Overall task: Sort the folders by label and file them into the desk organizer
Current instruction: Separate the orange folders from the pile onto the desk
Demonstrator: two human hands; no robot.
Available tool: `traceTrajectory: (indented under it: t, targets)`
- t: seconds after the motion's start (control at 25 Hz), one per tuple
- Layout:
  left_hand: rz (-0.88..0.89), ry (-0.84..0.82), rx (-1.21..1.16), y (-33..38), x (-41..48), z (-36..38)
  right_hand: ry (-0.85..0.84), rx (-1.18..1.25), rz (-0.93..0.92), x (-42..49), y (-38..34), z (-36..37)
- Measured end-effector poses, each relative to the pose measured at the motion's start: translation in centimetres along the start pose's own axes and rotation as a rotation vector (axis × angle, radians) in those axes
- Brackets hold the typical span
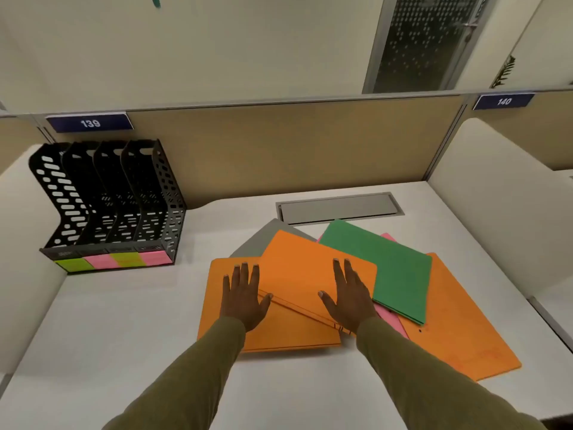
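Head view puts both my hands flat on a loose fan of thin card folders in the middle of the white desk (124,321): my left hand (245,297) rests palm-down, fingers spread and gripping nothing, on the nearest flat orange card folder (223,305), and my right hand (348,297) lies equally flat and empty on the tilted orange card folder (297,268) overlapping it. A green card folder (393,274), a pink folder edge (389,318), a grey folder corner (263,240) and a third large orange folder (459,330) lie beneath or beside them. The black perforated four-slot desk organizer (105,206), well apart at the left, looks empty. I judge the folders light, bendy and slick on each other, so I would slide one clear and pinch its spine edge.
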State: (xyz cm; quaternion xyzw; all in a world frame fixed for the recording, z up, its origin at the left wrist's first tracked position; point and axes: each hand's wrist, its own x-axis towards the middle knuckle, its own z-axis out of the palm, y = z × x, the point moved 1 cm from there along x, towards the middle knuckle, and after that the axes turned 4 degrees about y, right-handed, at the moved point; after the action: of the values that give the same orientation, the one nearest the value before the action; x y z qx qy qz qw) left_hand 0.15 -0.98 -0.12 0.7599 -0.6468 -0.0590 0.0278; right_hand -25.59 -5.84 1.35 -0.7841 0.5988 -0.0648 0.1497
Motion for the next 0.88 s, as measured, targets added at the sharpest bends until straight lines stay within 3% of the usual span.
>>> traceTrajectory:
  t: [0.16, 0.32, 0.48, 0.72, 0.88]
  targets:
    - [-0.002, -0.099, 0.032, -0.1, -2.0, 2.7, -0.123, 0.154, 0.300, -1.6, 2.5, 2.3]
    - [0.016, -0.180, 0.034, -0.1, -3.6, 4.5, -0.077, 0.360, 0.659, -2.2, 5.0, 3.8]
    - [0.034, -0.236, 0.024, 0.3, -5.1, 5.9, -0.136, 0.692, 0.954, -2.1, 6.1, 4.6]
    - [0.051, -0.175, -0.013, 0.6, -5.3, 5.6, -0.042, 1.046, 1.007, -1.7, 6.3, 4.9]
    - [0.071, 0.010, -0.051, 1.1, -4.6, 4.0, 0.032, 1.328, 0.941, -1.2, 4.9, 3.2]
